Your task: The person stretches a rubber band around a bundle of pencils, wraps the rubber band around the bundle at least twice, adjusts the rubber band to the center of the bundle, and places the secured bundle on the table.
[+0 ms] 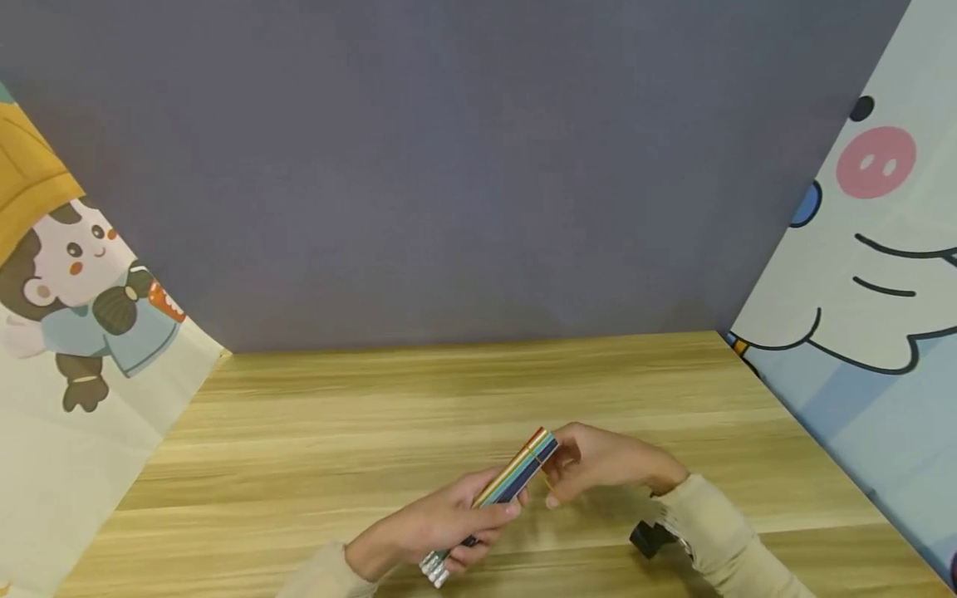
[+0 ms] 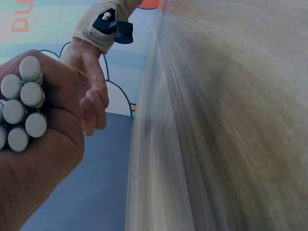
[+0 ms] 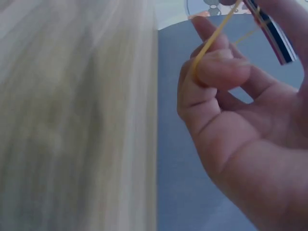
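Observation:
My left hand (image 1: 449, 517) grips a bundle of striped pencils (image 1: 516, 475) in several colours, slanting up to the right above the table. Their white round ends (image 2: 32, 95) poke out below the fist, packed together in the left wrist view. Near the bundle's upper end, a thin yellow rubber band (image 3: 211, 41) runs around the pencils. My right hand (image 1: 601, 457), just right of that end, pinches a stretched loop of the band between thumb and curled finger. In the right wrist view the band pulls taut from this pinch toward the pencils.
Below both hands lies a wood-grain table (image 1: 336, 415). A grey panel (image 1: 463, 183) rises along its back edge, with cartoon-printed sheets (image 1: 860, 274) at the sides. A black wrist camera (image 1: 649, 538) hangs beneath the right sleeve.

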Demonstrator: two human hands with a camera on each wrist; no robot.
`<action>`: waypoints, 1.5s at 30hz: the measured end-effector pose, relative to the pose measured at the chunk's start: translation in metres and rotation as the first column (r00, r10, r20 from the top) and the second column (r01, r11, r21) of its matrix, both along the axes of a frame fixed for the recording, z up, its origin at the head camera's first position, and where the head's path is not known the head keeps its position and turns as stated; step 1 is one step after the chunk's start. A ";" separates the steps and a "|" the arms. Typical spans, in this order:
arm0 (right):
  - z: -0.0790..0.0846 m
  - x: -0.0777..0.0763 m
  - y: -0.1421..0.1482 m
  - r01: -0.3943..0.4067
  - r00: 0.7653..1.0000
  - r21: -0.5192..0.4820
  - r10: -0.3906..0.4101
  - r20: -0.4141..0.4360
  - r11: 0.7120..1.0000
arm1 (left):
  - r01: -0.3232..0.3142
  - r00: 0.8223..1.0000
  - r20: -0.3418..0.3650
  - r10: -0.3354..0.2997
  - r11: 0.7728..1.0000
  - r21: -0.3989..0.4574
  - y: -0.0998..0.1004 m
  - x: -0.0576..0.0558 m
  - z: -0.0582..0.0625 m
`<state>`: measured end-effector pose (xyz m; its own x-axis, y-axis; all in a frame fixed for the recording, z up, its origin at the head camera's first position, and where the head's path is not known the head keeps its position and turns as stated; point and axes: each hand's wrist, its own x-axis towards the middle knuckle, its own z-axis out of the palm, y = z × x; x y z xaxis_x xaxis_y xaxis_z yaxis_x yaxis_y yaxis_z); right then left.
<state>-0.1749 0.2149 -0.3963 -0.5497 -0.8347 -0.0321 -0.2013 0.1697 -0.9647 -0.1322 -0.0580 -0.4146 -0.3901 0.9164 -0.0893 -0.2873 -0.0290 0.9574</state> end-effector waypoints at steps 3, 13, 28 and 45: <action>0.006 0.003 0.002 0.009 0.998 0.014 -0.008 -0.054 1.000 | 0.016 1.000 -0.012 -0.016 1.000 -0.024 -0.001 0.001 0.001; 0.018 0.013 -0.001 0.134 0.958 0.100 -0.103 -0.267 0.986 | 0.054 0.997 -0.046 -0.056 0.998 -0.035 -0.002 0.003 0.000; 0.025 0.012 0.000 0.134 0.940 0.131 -0.085 -0.330 0.982 | 0.082 0.994 -0.066 -0.085 0.995 -0.053 -0.006 0.001 0.003; 0.034 0.040 -0.029 0.428 0.732 0.379 -0.069 -0.678 0.820 | -0.144 0.864 -0.502 -0.034 0.939 -0.311 -0.013 0.005 0.009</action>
<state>-0.1354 0.1862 -0.3624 -0.7770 -0.6284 0.0357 -0.5857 0.7010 -0.4069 -0.1276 -0.0713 -0.4057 -0.5120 0.8436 -0.1617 0.2171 0.3091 0.9259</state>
